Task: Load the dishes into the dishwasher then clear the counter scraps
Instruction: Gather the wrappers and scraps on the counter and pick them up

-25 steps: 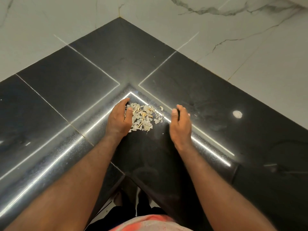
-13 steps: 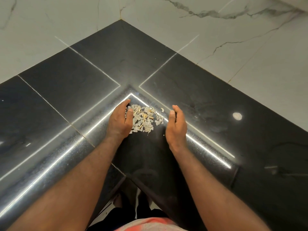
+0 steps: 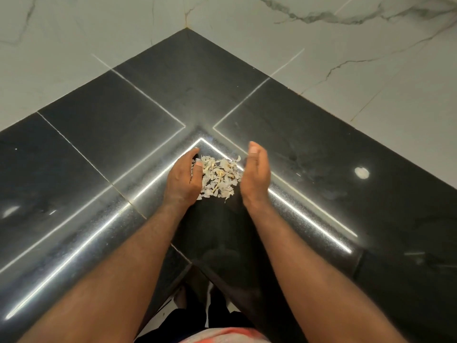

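A small heap of pale, papery scraps (image 3: pixel 220 175) lies on the glossy black counter (image 3: pixel 111 149) near its inner corner. My left hand (image 3: pixel 181 180) stands on its edge against the heap's left side, fingers straight and thumb touching the scraps. On the heap's right side, my right hand (image 3: pixel 256 173) also stands on edge, palm facing left and fingers straight. Both hands flank the heap and hold nothing. No dishes or dishwasher appear in this view.
White marble-patterned wall tiles (image 3: pixel 346 65) rise behind the L-shaped counter. The counter's front edge (image 3: pixel 193 263) forms an inward corner just before my body. Bright strip-light reflections run across the black surface.
My right hand has slid left toward the scraps and now touches the heap's right side. The heap looks more tightly bunched. My left hand has stayed in place.
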